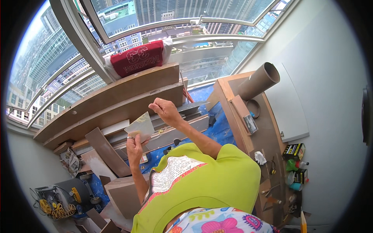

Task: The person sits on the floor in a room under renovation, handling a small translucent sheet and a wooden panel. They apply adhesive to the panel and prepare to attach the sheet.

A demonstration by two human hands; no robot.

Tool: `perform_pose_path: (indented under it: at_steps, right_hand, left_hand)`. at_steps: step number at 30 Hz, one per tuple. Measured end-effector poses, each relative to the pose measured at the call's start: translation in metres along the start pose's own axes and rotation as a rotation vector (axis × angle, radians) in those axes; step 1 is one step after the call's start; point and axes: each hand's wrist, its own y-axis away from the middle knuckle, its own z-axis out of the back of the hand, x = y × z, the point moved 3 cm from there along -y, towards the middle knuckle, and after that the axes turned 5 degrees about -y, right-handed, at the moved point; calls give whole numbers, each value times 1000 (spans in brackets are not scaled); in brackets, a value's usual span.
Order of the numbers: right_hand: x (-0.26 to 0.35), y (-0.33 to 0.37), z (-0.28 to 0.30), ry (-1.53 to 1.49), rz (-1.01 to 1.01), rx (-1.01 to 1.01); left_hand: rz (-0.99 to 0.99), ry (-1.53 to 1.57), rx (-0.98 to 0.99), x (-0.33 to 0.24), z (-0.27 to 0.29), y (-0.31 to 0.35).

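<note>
In my left hand (135,150) is a pale, flat, squarish plate (142,126) with yellowish smears near its upper edge. The thumb lies on its face at the lower edge and the other fingers are behind it. My right hand (166,112) is raised just right of the plate's top corner, apart from it, its fingers curled closed. Whatever those fingers may hold is hidden. Below and beyond both hands lie long brown and grey boards (171,136), some stacked by the window.
A wooden bench (248,145) on the right carries a large brown tube (259,80) and small tools. Bottles and boxes (294,151) stand by the right wall. A red-and-white cloth (136,59) drapes over a board. At lower left sits a dark machine with yellow cord (58,209).
</note>
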Motion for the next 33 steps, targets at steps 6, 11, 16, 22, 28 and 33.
perform_pose_path:
  at_steps: [6, 11, 16, 22, 28, 33]
  right_hand:
    - [21, 0, -7, -66, 24, 126]
    - [7, 3, -5, 44, -19, 113]
    - [-7, -1, 3, 312, 150, 40]
    - [-22, -4, 15, 489, 235, 178]
    - [-37, -15, 22, 543, 471, 495]
    - [-44, -50, 13, 500, 346, 535]
  left_hand:
    - [-3, -16, 103, -7, -7, 9]
    - [-24, 42, 164, -3, -16, 2]
    - [-13, 9, 222, -11, -30, -8]
    - [15, -170, 306, -13, -27, -21]
    - [107, -433, 410, -36, -18, -32]
    - [40, -713, 444, -3, 6, -29]
